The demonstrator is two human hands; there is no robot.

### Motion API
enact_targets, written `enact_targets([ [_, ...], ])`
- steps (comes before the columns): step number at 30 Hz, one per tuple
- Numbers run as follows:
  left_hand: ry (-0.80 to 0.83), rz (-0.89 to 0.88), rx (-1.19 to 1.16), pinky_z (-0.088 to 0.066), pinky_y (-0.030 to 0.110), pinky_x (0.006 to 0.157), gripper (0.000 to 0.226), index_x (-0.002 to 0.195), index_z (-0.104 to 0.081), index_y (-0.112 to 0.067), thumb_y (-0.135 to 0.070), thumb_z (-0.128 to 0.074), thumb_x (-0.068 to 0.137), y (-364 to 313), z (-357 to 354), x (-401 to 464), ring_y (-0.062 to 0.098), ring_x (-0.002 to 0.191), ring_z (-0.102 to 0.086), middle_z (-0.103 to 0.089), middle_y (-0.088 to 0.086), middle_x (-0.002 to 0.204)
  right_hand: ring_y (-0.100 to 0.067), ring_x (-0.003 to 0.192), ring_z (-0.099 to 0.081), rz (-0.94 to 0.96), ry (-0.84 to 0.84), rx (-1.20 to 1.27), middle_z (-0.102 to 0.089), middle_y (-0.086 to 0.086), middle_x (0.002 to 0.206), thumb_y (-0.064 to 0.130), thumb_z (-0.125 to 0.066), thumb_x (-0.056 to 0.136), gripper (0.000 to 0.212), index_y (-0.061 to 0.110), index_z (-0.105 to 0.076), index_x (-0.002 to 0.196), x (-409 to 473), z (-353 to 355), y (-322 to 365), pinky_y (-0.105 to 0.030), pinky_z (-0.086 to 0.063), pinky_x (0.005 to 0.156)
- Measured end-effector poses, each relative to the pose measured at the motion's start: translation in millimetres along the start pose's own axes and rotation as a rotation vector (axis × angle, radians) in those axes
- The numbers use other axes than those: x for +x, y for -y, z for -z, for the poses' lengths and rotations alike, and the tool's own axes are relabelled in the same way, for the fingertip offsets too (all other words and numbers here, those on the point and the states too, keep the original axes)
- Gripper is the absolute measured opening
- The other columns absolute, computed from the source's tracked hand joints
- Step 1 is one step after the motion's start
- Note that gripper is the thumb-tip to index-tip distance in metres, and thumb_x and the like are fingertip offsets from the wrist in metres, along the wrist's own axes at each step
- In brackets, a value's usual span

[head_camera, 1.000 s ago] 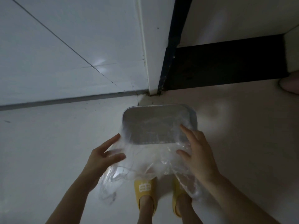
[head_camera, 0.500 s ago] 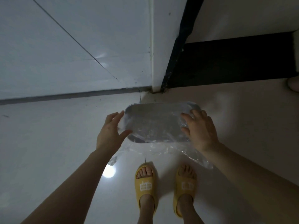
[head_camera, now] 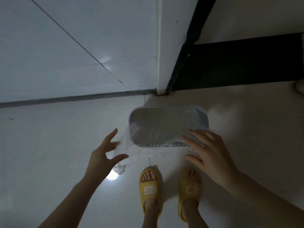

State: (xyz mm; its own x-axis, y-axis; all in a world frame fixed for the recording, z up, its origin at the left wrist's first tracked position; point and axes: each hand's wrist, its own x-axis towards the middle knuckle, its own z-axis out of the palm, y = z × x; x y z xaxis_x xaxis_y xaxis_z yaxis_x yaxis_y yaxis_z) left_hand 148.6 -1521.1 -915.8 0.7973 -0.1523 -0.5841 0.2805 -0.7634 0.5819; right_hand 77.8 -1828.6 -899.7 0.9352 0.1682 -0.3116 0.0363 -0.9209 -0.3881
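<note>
A small grey rectangular bin (head_camera: 164,107) stands on the floor near a wall corner, seen from above. A clear plastic bag (head_camera: 143,153) lies over its near rim and drapes down the near side, with a loose end hanging at the lower left. My left hand (head_camera: 103,152) is at the bag's left edge with fingers and thumb spread, the plastic brushing between them. My right hand (head_camera: 210,152) lies with straight fingers on the bag at the bin's near right corner.
My feet in yellow slippers (head_camera: 150,188) stand just in front of the bin on a pale glossy floor. A white tiled wall (head_camera: 65,55) rises behind, and a dark door frame and threshold (head_camera: 230,63) to the right. A pale rounded object (head_camera: 300,86) shows at the right edge.
The bag went from being held above the bin to lying over its rim. Both hands pressed at the bin's sides, then drew back towards me with fingers spread.
</note>
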Motion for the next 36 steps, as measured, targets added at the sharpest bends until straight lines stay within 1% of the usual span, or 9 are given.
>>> enact_targets([
  [4, -0.098, 0.029, -0.015, -0.047, 0.029, 0.085, 0.068, 0.128, -0.051, -0.027, -0.027, -0.078, 0.066, -5, -9, 13, 0.012, 0.088, -0.062, -0.065, -0.004, 0.094, -0.034, 0.085, -0.070, -0.050, -0.083, 0.022, -0.072, -0.016, 0.102, 0.010, -0.084, 0.061, 0.044, 0.006, -0.070, 0.102, 2, -6, -3, -0.043, -0.059, 0.068],
  [7, -0.141, 0.005, -0.004, -0.047, 0.027, 0.079, 0.054, 0.118, -0.060, -0.023, -0.028, -0.078, 0.067, -13, -15, 32, 0.013, 0.079, -0.062, -0.064, -0.003, 0.085, -0.031, 0.068, -0.069, -0.052, -0.131, 0.003, -0.075, -0.012, 0.082, 0.006, -0.083, 0.061, 0.034, 0.007, -0.071, 0.093, 14, -11, -1, -0.034, -0.057, 0.057],
  [11, -0.149, 0.012, 0.045, -0.050, 0.031, 0.075, 0.040, 0.107, -0.065, -0.023, -0.031, -0.076, 0.070, -12, -12, 54, 0.017, 0.078, -0.063, -0.067, 0.000, 0.083, -0.030, 0.059, -0.063, -0.108, -0.150, -0.045, -0.070, -0.009, 0.065, 0.003, -0.075, 0.067, 0.016, 0.010, -0.070, 0.081, 36, -16, -2, -0.033, -0.053, 0.051],
  [15, -0.131, 0.039, 0.123, -0.052, 0.034, 0.076, 0.040, 0.107, -0.066, -0.025, -0.038, -0.074, 0.070, -2, 3, 64, 0.018, 0.079, -0.064, -0.071, 0.005, 0.089, -0.029, 0.048, -0.059, -0.103, -0.043, -0.197, -0.063, -0.010, 0.054, -0.003, -0.075, 0.052, 0.022, 0.008, -0.064, 0.067, 47, -17, -2, -0.028, -0.044, 0.041],
  [18, -0.089, 0.038, 0.136, -0.049, 0.032, 0.079, 0.054, 0.116, -0.061, -0.021, -0.038, -0.076, 0.067, 1, 11, 61, 0.018, 0.085, -0.063, -0.070, 0.005, 0.102, -0.028, 0.050, -0.062, -0.101, -0.016, -0.260, -0.064, -0.008, 0.054, 0.006, -0.079, 0.057, 0.019, 0.009, -0.066, 0.070, 50, -17, -2, -0.030, -0.048, 0.049],
  [22, -0.108, -0.070, 0.103, -0.043, 0.026, 0.082, 0.056, 0.116, -0.062, -0.020, -0.037, -0.077, 0.065, -10, 12, 54, 0.011, 0.092, -0.060, -0.062, -0.008, 0.107, -0.029, 0.079, -0.065, -0.114, -0.049, -0.247, -0.072, -0.007, 0.075, 0.026, -0.077, 0.068, 0.034, 0.012, -0.068, 0.098, 55, -10, 4, -0.043, -0.048, 0.084],
  [27, -0.251, -0.212, 0.174, -0.047, 0.029, 0.076, 0.014, 0.083, -0.071, -0.011, -0.024, -0.071, 0.077, -20, 10, 57, 0.016, 0.084, -0.062, -0.070, 0.007, 0.101, -0.033, 0.076, -0.062, -0.040, 0.050, -0.272, -0.069, -0.013, 0.068, 0.005, -0.071, 0.069, 0.008, 0.007, -0.067, 0.076, 77, 0, 12, -0.039, -0.050, 0.069],
  [31, -0.387, -0.204, 0.118, -0.047, 0.029, 0.066, 0.016, 0.084, -0.063, -0.011, -0.027, -0.062, 0.085, -28, 6, 69, 0.018, 0.075, -0.061, -0.066, 0.008, 0.088, -0.035, 0.066, -0.059, -0.119, -0.110, -0.152, -0.064, -0.020, 0.069, -0.001, -0.068, 0.073, 0.006, 0.002, -0.063, 0.073, 88, 9, 4, -0.033, -0.040, 0.054],
  [36, -0.383, -0.146, 0.293, -0.054, 0.045, 0.059, 0.025, 0.085, -0.046, -0.017, -0.039, -0.039, 0.094, -33, 5, 87, 0.029, 0.065, -0.061, -0.064, 0.006, 0.075, -0.032, 0.070, -0.055, -0.224, -0.273, 0.060, -0.061, -0.019, 0.077, 0.008, -0.060, 0.083, 0.006, 0.003, -0.058, 0.081, 100, 8, -20, -0.029, -0.029, 0.057],
])
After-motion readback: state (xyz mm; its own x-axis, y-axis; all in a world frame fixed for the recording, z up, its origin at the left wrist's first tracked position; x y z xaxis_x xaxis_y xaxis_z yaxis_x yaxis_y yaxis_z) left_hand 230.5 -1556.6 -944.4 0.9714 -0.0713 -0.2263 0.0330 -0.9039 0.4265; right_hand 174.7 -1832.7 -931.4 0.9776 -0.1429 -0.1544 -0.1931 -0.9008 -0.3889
